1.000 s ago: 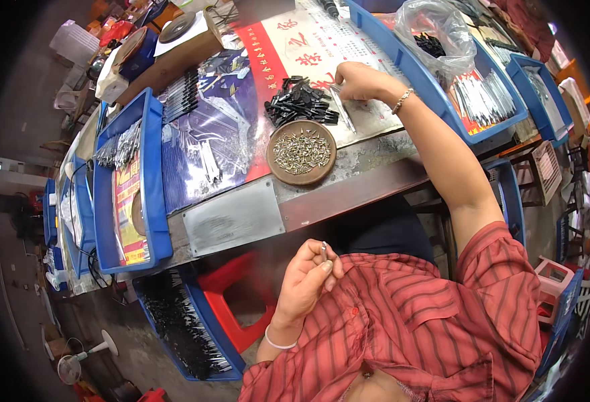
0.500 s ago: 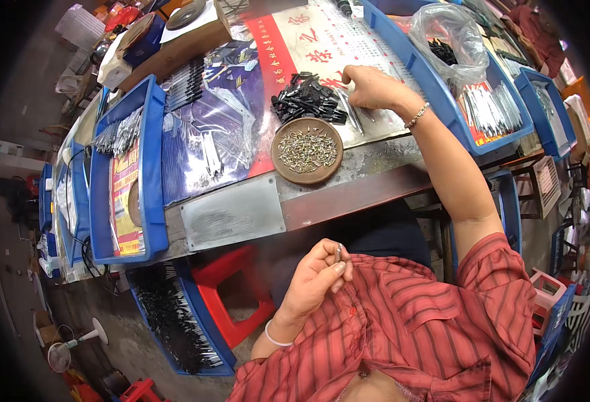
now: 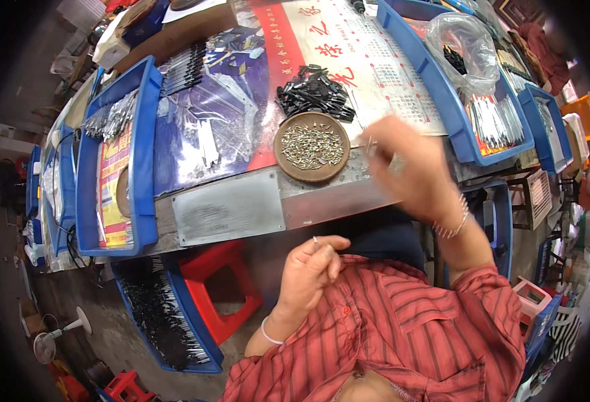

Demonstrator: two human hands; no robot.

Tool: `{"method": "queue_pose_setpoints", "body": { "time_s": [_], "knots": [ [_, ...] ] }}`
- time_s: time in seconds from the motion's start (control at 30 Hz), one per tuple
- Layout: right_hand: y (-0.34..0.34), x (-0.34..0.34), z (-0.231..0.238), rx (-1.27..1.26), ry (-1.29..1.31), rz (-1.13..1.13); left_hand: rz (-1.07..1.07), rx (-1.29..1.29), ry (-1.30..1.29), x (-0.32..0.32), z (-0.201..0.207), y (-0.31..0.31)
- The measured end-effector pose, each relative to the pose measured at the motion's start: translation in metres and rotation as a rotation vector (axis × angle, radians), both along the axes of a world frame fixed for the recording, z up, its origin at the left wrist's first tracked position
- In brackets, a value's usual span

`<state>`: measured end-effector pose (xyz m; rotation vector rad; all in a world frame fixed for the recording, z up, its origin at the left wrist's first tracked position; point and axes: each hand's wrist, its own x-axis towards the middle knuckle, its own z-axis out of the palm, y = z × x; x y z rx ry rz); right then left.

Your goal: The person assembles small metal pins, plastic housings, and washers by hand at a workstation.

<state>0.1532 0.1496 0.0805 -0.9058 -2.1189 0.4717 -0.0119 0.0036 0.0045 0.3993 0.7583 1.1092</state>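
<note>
My left hand (image 3: pixel 310 271) is in front of my striped shirt, below the table edge, its fingers curled together. Whatever they hold is too small or hidden to name; a tiny pale glint shows at a finger. My right hand (image 3: pixel 412 164) is smeared by motion above the table's front edge, right of the bowl. A faint thin shape shows by its fingertips, too blurred to name. The round brown bowl (image 3: pixel 287 167) holds many small pointed metal tips (image 3: pixel 312 146). Just behind it lies a heap of short black plastic parts (image 3: pixel 315 94).
A blue tray (image 3: pixel 149 161) with silvery thin parts stands on the left. At right, another blue tray (image 3: pixel 466 144) holds a clear plastic bag (image 3: pixel 466 47) and slim rods (image 3: pixel 495 124). A metal plate (image 3: pixel 228 208) covers the front edge. Below are a red stool (image 3: pixel 238 321) and a tray of black-and-silver parts (image 3: pixel 164 315).
My right hand has drawn back from beside the black heap toward me, over the table edge. My left hand has shifted slightly, its fingers changing position. The view has tilted a little.
</note>
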Motion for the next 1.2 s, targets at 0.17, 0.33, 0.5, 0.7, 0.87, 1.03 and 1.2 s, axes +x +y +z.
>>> {"method": "queue_pose_setpoints", "body": {
  "time_s": [0.17, 0.33, 0.5, 0.7, 0.87, 1.03, 1.2],
  "knots": [
    [-0.058, -0.015, -0.035, 0.327, -0.002, 0.444, 0.085, -0.165, -0.134, 0.003, 0.007, 0.014],
    [-0.045, 0.007, -0.02, 0.114, -0.126, 0.534, 0.154, -0.179, -0.138, -0.005, -0.003, 0.018],
    [0.037, 0.072, -0.063, 0.117, -0.455, -0.447, 0.111, -0.102, -0.09, -0.004, 0.007, 0.014],
    [0.055, 0.041, -0.07, -0.108, -0.506, -0.249, 0.027, 0.016, 0.035, 0.0, 0.011, 0.005],
    [0.035, 0.021, -0.052, -0.012, -0.29, -0.246, -0.035, 0.101, 0.114, -0.005, 0.008, -0.001],
    [-0.009, 0.013, -0.04, 0.015, -0.462, -0.19, -0.067, 0.078, 0.126, -0.007, 0.008, -0.002],
    [-0.031, 0.013, -0.042, -0.051, -0.469, -0.058, -0.079, 0.075, 0.138, -0.005, 0.011, 0.001]
  ]
}}
